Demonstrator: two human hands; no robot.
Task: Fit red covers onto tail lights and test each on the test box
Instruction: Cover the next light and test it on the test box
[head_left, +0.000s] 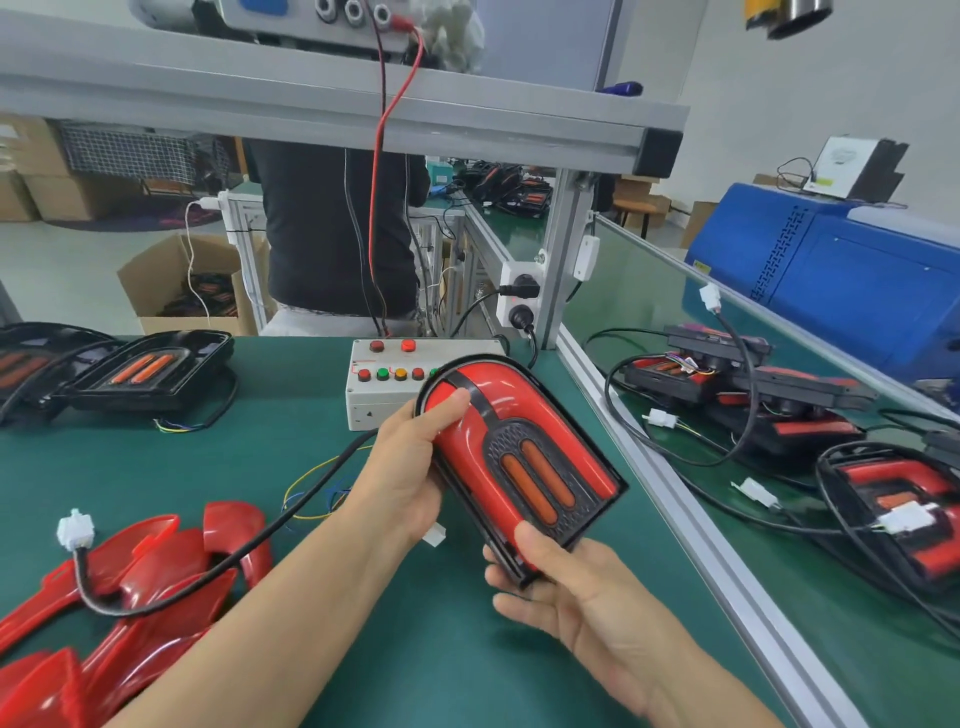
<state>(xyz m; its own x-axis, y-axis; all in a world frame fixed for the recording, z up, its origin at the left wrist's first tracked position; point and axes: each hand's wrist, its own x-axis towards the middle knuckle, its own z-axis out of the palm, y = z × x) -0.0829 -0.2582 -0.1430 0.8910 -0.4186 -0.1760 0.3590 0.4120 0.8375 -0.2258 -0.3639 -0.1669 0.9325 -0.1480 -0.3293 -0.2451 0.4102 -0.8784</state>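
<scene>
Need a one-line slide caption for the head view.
Both hands, left hand and right hand, hold a red-covered tail light above the green bench, in front of the test box.

The desk (457, 649) has open green surface between the two forearms and in the middle left, in front of the test box (384, 389). At the near left a pile of red covers (145, 561) takes the room, and a black cable (270, 525) lies over it. At the far left, black tail lights (150, 371) stand near the edge. An aluminium rail (670, 499) closes the right side. Overhead, a grey beam (332, 109) limits the height.
</scene>
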